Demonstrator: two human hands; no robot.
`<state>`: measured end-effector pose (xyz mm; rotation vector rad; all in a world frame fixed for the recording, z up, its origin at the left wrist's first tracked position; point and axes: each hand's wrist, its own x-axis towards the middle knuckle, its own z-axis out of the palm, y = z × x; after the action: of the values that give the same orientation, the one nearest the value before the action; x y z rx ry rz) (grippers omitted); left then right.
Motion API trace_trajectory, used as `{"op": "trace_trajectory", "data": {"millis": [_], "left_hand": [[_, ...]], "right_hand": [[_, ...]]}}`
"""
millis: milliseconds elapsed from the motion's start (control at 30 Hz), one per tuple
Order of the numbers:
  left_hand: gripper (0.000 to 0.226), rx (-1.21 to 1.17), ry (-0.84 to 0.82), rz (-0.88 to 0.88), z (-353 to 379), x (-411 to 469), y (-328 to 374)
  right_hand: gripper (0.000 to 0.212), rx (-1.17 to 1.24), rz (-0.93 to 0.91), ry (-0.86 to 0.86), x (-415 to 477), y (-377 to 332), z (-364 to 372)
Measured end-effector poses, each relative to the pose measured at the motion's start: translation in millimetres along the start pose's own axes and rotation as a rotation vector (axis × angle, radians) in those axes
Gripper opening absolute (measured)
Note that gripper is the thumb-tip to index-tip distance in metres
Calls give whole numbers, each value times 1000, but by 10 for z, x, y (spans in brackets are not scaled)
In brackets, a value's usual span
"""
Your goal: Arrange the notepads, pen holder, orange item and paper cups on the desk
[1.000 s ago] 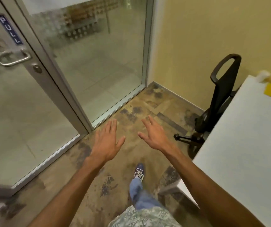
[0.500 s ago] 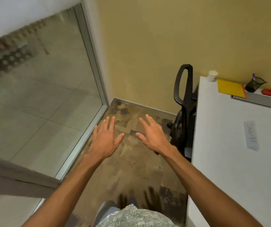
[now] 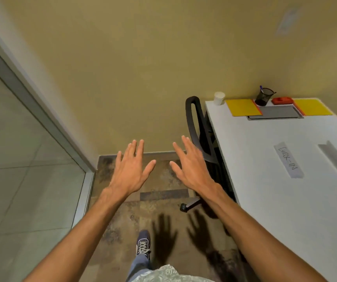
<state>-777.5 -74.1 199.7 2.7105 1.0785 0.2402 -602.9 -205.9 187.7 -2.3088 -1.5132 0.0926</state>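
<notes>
My left hand (image 3: 132,169) and my right hand (image 3: 190,165) are held out flat over the floor, fingers spread, holding nothing. The white desk (image 3: 275,180) stands to the right. Along its far edge by the wall sit a white paper cup (image 3: 219,98), a yellow notepad (image 3: 242,107), a black mesh pen holder (image 3: 264,96) with a pen in it, an orange item (image 3: 282,100) and a second yellow notepad (image 3: 312,106). Both hands are well short of these, left of the desk.
A black office chair (image 3: 196,127) stands between my right hand and the desk's left edge. A grey tray (image 3: 275,112) lies between the notepads. A tape label reading CHECK-IN (image 3: 288,159) is on the desk. A glass panel (image 3: 21,159) fills the left side.
The view has swung right, away from the glass door, towards the wall and desk. The desk's far edge with all its items has come into sight. Both hands stay spread and empty.
</notes>
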Motion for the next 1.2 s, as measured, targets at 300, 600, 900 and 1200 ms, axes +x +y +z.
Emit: {"op": "trace_trajectory", "data": {"millis": [300,600,900,1200], "left_hand": [[72,-83,-84,272,-157,1471,-248],[75,-135,-124,493,-39,2687,142],[68,-169,-166,695,364,4035,820],[75,-59,-206,819,676,5035,1455]], "right_hand": [[64,-83,347,146,1034,180,-121],[62,-67,600,182,1628,770,-245],[62,-25,778,229,2269,1744,-206],[64,-66,908,216,2778,2416,-195]]}}
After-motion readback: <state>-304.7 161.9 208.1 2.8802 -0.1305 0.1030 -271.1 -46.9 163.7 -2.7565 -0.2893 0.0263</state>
